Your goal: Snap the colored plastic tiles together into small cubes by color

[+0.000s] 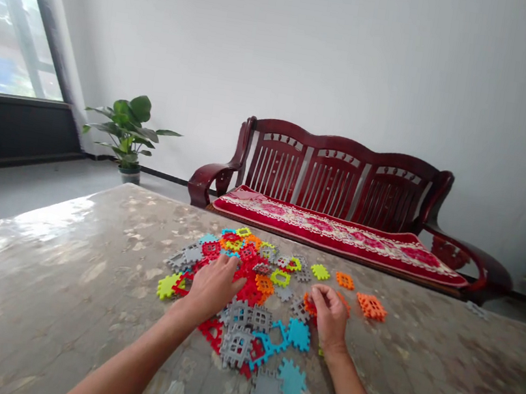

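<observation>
A heap of plastic interlocking building tiles in red, grey, blue, orange and yellow-green lies on the table. My left hand (pixel 214 283) rests over the heap's left part, thumb apart from the fingers, next to red tiles (pixel 247 264); nothing shows in its grasp. At the heap's right side, my right hand (pixel 330 317) is closed with the fingertips pinched. Orange and red tiles show around its fingers, but whether it grips one is hidden. Close below are a blue tile (pixel 298 334) and grey window tiles (pixel 237 346).
To the right, an orange tile stack (pixel 371 307) and a single orange tile (pixel 344 280) lie apart from the heap. A wooden bench (pixel 330 174) with a red patterned cover stands behind the table (pixel 93 303). A potted plant (pixel 129 128) is at the back left.
</observation>
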`<act>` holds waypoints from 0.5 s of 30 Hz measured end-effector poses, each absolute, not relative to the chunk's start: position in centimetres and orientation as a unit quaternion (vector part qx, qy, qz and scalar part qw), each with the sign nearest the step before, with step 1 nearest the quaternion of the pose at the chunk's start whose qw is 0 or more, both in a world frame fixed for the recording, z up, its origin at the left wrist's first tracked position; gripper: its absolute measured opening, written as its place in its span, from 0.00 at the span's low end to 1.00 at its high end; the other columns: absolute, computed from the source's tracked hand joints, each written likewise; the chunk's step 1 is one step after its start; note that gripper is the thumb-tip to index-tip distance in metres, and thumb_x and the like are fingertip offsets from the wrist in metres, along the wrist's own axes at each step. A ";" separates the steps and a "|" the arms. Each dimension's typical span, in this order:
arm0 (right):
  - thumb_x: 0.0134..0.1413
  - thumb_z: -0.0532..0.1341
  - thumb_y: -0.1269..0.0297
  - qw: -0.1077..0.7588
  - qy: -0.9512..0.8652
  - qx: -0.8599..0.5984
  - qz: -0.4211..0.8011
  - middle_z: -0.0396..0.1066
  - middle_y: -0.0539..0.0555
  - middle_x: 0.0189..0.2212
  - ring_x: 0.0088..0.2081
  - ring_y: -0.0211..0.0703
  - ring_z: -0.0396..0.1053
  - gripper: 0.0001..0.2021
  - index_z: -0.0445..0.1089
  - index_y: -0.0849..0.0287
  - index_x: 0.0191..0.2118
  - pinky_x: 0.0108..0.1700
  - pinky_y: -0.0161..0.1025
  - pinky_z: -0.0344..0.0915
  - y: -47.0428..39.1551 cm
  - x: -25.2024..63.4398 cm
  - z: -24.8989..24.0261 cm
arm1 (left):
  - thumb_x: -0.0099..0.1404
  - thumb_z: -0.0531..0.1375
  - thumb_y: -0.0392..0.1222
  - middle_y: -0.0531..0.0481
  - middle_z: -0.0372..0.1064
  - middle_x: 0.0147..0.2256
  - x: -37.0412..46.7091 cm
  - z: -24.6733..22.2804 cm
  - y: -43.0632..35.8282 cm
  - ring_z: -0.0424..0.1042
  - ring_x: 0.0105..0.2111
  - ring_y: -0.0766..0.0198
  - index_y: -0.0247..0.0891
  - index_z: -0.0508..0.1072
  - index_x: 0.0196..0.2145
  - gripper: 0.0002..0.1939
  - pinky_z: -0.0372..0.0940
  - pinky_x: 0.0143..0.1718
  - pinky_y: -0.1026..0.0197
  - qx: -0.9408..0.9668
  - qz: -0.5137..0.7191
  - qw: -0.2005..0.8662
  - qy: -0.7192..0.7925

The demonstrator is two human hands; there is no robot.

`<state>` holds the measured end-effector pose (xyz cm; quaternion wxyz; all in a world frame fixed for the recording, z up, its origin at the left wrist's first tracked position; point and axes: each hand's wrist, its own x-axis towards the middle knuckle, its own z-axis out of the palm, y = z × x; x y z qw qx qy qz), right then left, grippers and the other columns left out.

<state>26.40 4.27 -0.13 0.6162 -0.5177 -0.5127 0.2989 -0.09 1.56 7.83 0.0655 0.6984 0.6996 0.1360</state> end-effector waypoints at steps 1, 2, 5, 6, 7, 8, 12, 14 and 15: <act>0.46 0.65 0.46 0.621 -0.506 -0.520 0.298 0.72 0.51 0.23 0.27 0.43 0.67 0.18 0.73 0.59 0.29 0.31 0.37 0.66 4.3 26.5 -0.1 | 0.66 0.54 0.50 0.40 0.70 0.48 0.3 7.2 1.5 0.72 0.47 0.52 0.40 0.71 0.50 0.19 0.65 0.46 0.52 0.707 0.110 0.058 0.697; 0.46 0.65 0.46 0.624 -0.500 -0.520 0.299 0.72 0.51 0.23 0.27 0.43 0.67 0.18 0.73 0.59 0.29 0.31 0.38 0.66 4.3 26.5 -0.1 | 0.66 0.54 0.50 0.40 0.70 0.48 0.7 6.6 1.5 0.72 0.46 0.52 0.40 0.71 0.48 0.18 0.65 0.45 0.52 0.710 0.091 0.058 0.696; 0.44 0.65 0.46 0.632 -0.483 -0.521 0.309 0.71 0.51 0.22 0.27 0.43 0.68 0.18 0.73 0.59 0.29 0.31 0.38 0.67 4.5 26.6 0.1 | 0.67 0.53 0.47 0.42 0.70 0.46 1.5 4.8 1.5 0.72 0.46 0.54 0.40 0.72 0.44 0.13 0.64 0.44 0.56 0.717 0.101 0.059 0.687; 0.43 0.65 0.46 0.634 -0.478 -0.521 0.313 0.71 0.50 0.21 0.26 0.43 0.68 0.18 0.73 0.59 0.28 0.31 0.38 0.67 4.5 26.6 0.1 | 0.67 0.53 0.45 0.43 0.71 0.46 1.7 4.4 1.6 0.72 0.46 0.56 0.40 0.72 0.43 0.12 0.64 0.45 0.57 0.719 0.118 0.064 0.682; 0.43 0.65 0.46 0.637 -0.472 -0.521 0.317 0.71 0.50 0.21 0.26 0.43 0.68 0.18 0.72 0.59 0.28 0.31 0.39 0.67 4.6 26.6 0.1 | 0.68 0.53 0.44 0.44 0.71 0.45 1.8 4.0 1.7 0.71 0.46 0.57 0.41 0.72 0.43 0.11 0.64 0.45 0.58 0.721 0.139 0.072 0.675; 0.42 0.65 0.46 0.640 -0.465 -0.521 0.322 0.71 0.50 0.21 0.26 0.43 0.68 0.18 0.72 0.58 0.28 0.31 0.39 0.67 4.6 26.6 0.1 | 0.68 0.53 0.43 0.45 0.71 0.44 2.0 3.8 1.8 0.71 0.46 0.59 0.41 0.73 0.42 0.11 0.63 0.46 0.59 0.727 0.161 0.085 0.662; 0.41 0.66 0.47 0.650 -0.448 -0.517 0.332 0.70 0.49 0.21 0.26 0.43 0.68 0.18 0.72 0.58 0.28 0.31 0.39 0.67 4.8 26.6 0.0 | 0.69 0.51 0.42 0.47 0.72 0.45 2.6 4.0 1.4 0.71 0.46 0.61 0.42 0.74 0.42 0.12 0.64 0.49 0.60 0.766 0.231 0.153 0.580; 0.42 0.65 0.47 0.652 -0.448 -0.517 0.328 0.70 0.49 0.20 0.25 0.42 0.68 0.18 0.72 0.58 0.28 0.31 0.38 0.67 4.8 26.5 0.0 | 0.69 0.51 0.45 0.45 0.71 0.50 2.9 4.4 0.2 0.69 0.51 0.59 0.42 0.74 0.47 0.15 0.63 0.54 0.56 0.783 0.243 0.155 0.552; 0.42 0.65 0.47 0.653 -0.449 -0.516 0.326 0.70 0.49 0.20 0.25 0.42 0.68 0.18 0.72 0.59 0.28 0.31 0.38 0.67 4.8 26.5 -0.1 | 0.69 0.52 0.48 0.43 0.68 0.54 3.0 4.6 -0.7 0.66 0.55 0.56 0.43 0.73 0.51 0.18 0.61 0.57 0.53 0.794 0.239 0.147 0.538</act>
